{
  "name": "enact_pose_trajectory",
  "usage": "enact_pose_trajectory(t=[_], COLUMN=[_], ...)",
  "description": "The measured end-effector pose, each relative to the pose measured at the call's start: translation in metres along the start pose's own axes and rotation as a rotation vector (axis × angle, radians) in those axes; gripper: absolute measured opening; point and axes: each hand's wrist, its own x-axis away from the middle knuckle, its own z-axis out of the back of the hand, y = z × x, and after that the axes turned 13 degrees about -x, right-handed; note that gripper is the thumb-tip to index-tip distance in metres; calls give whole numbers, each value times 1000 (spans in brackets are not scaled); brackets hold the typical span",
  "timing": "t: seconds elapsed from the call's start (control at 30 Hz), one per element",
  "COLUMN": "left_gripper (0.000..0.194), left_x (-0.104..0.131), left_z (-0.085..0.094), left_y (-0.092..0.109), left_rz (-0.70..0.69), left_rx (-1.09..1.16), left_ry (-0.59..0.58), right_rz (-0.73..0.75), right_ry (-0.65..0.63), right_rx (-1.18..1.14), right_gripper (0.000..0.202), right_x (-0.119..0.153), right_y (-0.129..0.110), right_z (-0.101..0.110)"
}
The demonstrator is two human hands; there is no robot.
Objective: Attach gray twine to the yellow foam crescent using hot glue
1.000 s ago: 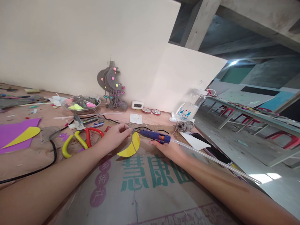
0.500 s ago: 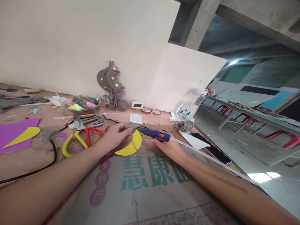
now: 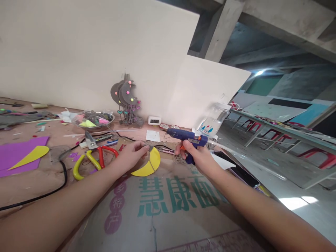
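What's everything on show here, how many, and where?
Crescent: 1, yellow, centre
Glue gun: 1, blue, centre right
Tools: 2, yellow- and red-handled, left
Sheet: 1, purple, far left
Petal: 1, yellow, on sheet
Bowl: 1, silvery, back left
Clock: 1, white, back centre
Ornament: 1, grey, left of clock
Discs: 2, red-edged, beside clock
Card: 1, white, before clock
Jar: 1, clear, back right
Phone: 1, dark, right edge
Cable: at least 1, black, left
Cardboard: 1, brownish, front
Stools: several, red, background right
Scraps: uncounted, mixed, left
Left hand: 1, bare, pinching crescent
Right hand: 1, bare, holding glue gun
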Motion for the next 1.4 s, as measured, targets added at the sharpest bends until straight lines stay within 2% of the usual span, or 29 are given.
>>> enact_pose_trajectory(t=[0.1,0.27,0.37,0.43,0.63,0.83,1.0,1.13,1.2,1.27,1.4], left_gripper=[28,26,26,26,26,26,27,27,28,30,32], left_x=[0,-2,-2,-1,0,-1,1,-1,-4,-6,-7], left_z=[-1,-2,-1,-1,-1,-2,-1,-1,-1,0,1], left_y=[0,-4,-4,-3,-1,-3,-1,-3,-5,-7,-9], left_rz=[1,16,18,12,17,5,24,11,7,-1,-26], left_rx=[27,-17,-15,-3,-11,-11,-14,5,17,38,61], left_ry=[7,5,-2,-14,-16,-18,-20,1,16,37,81], right_rz=[-11,-140,-165,-189,-249,-185,-77,102,160,69,-310], right_ry=[-17,-3,46,60,31,-1,21,10,35,27,-222], right_rx=[5,309,465,482,523,625,755,766,619,372,55], right_gripper=[44,39,35,33,31,39,41,28,27,29,33], right_x=[-16,-66,-95,-108,-121,-114,-91,-65,-51,-37,-17], right_y=[-4,13,35,50,78,76,64,46,36,27,18], right_z=[10,19,14,7,-1,14,28,21,8,-9,-36])
